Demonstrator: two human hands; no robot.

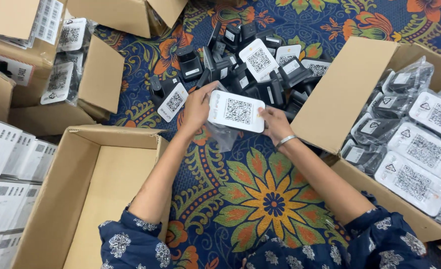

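Both hands (235, 117) forward, fingers curled (arms outstretched)

White card (236, 111) bore a black square-dot pattern; devices (260, 84) black; boxes (88, 199) plain brown; floor cloth (273, 199) navy with orange-yellow flowers; sleeves (131, 244) navy floral.

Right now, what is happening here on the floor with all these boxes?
A person sits on a flowered carpet and holds one white flat device with both hands: the left hand grips its left edge, the right hand its right edge. A clear plastic bag hangs under it. Behind lies a pile of black and white devices. The cardboard box on the right holds bagged devices; the open box on the left shows nothing inside.
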